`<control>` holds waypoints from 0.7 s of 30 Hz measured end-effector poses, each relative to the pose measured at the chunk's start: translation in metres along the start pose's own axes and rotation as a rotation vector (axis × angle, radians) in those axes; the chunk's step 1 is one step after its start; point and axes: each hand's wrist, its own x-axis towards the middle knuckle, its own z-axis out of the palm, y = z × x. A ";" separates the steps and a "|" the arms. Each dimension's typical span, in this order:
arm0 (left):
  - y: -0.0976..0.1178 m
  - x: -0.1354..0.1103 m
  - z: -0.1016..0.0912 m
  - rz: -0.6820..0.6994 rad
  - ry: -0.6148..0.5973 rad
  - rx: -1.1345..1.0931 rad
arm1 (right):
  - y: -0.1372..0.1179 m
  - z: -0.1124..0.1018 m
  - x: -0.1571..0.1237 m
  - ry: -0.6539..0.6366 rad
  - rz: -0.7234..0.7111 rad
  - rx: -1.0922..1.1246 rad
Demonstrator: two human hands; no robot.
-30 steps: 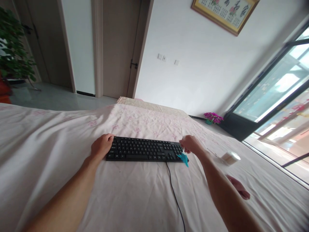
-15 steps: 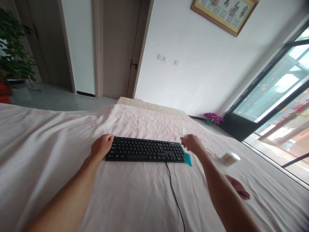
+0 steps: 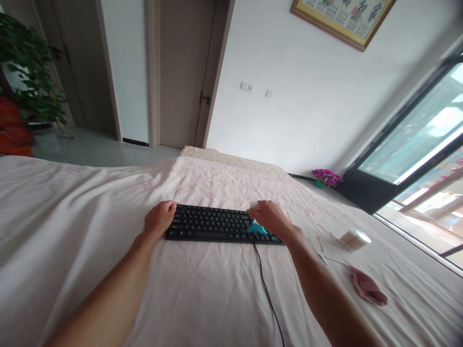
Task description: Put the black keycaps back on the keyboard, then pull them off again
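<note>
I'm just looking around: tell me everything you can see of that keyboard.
The keyboard is long, black and plastic-looking, with rows of dark keys, pale markings and a number pad partly hidden at right. It lies flat on the pinkish, flower-patterned cloth, and a thin black cable runs from its near edge. The left hand grips its left end; the right hand holds a teal-ended tool at its right-side keys.

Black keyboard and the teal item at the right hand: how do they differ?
The keyboard is long and rectangular; the teal item is much smaller and irregular. The keyboard lies on the sheet, left hand at its left end; the teal item is over the keyboard's right half, at the right hand.
</note>
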 end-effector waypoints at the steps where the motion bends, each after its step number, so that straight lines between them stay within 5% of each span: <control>1: 0.000 0.000 0.000 0.001 0.000 -0.001 | -0.001 -0.004 0.001 0.035 0.010 -0.040; 4: 0.001 -0.001 -0.002 0.001 -0.006 -0.004 | -0.014 -0.002 0.003 -0.004 -0.034 0.241; 9: 0.001 -0.001 -0.001 -0.004 0.003 -0.007 | -0.051 0.034 0.006 -0.189 -0.225 0.834; 12: 0.000 -0.001 0.000 0.002 0.011 -0.009 | -0.063 0.041 0.005 -0.290 -0.244 0.717; 17: 0.000 0.000 0.000 0.014 0.020 -0.011 | -0.063 0.015 0.005 0.027 -0.174 0.119; 21: 0.003 -0.002 -0.003 -0.001 0.013 -0.011 | -0.068 0.026 0.013 -0.057 -0.208 0.405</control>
